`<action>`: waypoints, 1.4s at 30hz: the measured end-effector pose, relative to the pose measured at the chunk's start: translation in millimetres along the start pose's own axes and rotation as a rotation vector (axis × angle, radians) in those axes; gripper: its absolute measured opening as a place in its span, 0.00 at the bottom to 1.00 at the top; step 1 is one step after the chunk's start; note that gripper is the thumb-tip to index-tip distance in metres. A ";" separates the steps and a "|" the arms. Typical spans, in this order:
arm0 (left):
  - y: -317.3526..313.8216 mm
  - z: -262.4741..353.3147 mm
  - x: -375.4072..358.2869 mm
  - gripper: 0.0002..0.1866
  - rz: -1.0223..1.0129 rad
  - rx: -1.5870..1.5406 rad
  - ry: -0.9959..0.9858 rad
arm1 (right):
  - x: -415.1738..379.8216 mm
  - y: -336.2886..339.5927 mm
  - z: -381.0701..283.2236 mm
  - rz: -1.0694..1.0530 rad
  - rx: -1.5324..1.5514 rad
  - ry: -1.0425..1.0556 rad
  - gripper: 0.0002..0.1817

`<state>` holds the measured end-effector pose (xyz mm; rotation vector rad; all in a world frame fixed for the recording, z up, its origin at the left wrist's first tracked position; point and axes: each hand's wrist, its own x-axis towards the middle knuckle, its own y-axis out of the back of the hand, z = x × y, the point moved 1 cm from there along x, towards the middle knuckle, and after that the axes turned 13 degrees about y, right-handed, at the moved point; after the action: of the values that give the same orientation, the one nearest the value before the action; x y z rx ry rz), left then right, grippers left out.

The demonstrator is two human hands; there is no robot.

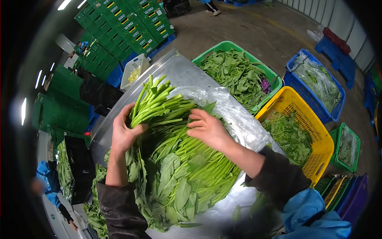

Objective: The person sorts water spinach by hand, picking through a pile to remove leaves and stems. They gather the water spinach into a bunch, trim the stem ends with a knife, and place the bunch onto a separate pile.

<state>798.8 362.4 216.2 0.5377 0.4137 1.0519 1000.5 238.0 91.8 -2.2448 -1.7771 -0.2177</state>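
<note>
My left hand (126,128) is wrapped around a bunch of water spinach (159,104), its cut stem ends pointing up and away from me and its leaves hanging down toward my left forearm. At the right side of this bunch is my right hand (210,128), fingers bent and slightly apart, close to the stems and a single green leaf (208,107); its thumb is hidden. Below both hands a large pile of water spinach (203,169) lies with stems and leaves loosely side by side. Crumpled clear plastic (248,133) lies along the pile's right side.
The metal table (187,67) is bordered on the right by a green crate (260,59) of leaves and a yellow basket (318,139) with more greens. A blue crate (338,105) stands beyond. Behind are a white crate (131,69) and stacked green crates (127,26). Another person (49,181) is at left.
</note>
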 end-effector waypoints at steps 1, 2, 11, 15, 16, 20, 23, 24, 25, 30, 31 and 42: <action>1.2 1.1 -0.5 0.34 -0.002 -0.018 -0.008 | 9.9 -5.7 3.4 0.071 0.326 -0.211 0.32; 1.2 2.2 -1.1 0.33 -0.020 -0.073 -0.003 | 17.4 -10.9 4.0 0.077 0.329 -0.210 0.32; -22.0 0.8 -9.0 0.33 0.023 0.267 -0.171 | 54.2 -33.0 -25.8 0.082 0.284 0.133 0.12; -24.1 -0.1 -18.0 0.30 0.081 0.149 -0.065 | 48.5 -32.9 -41.4 -0.001 0.331 0.196 0.13; -19.5 -3.0 -20.8 0.26 0.119 0.242 -0.122 | 42.3 -32.5 -46.1 -0.043 0.236 0.186 0.14; 10.0 10.4 -57.8 0.23 0.340 0.179 -0.256 | -0.7 -16.2 -49.5 -0.105 0.238 0.009 0.15; 61.6 -5.9 -105.1 0.25 0.551 0.080 -0.263 | -67.3 23.6 -39.1 -0.008 0.137 -0.101 0.14; 78.5 -1.0 -129.1 0.27 0.611 0.086 -0.306 | -95.2 35.8 -34.0 0.001 0.112 -0.135 0.13; 95.9 2.2 -154.3 0.28 0.679 0.128 -0.330 | -120.2 47.6 -31.5 0.006 0.086 -0.156 0.13; 139.9 27.1 -277.1 0.29 0.909 0.222 -0.372 | -226.1 76.2 -47.9 -0.024 -0.037 -0.322 0.11; 144.1 30.3 -303.2 0.29 0.911 0.226 -0.357 | -241.3 80.3 -53.7 -0.091 -0.231 -0.270 0.10; 14.2 -68.2 -455.8 0.35 0.068 0.941 0.244 | -367.9 69.0 -88.7 -0.145 -1.048 -0.047 0.09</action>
<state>549.8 -25.4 200.4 1.2647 1.1305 0.9496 984.7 -145.5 64.6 -2.7091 -2.1369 -1.4158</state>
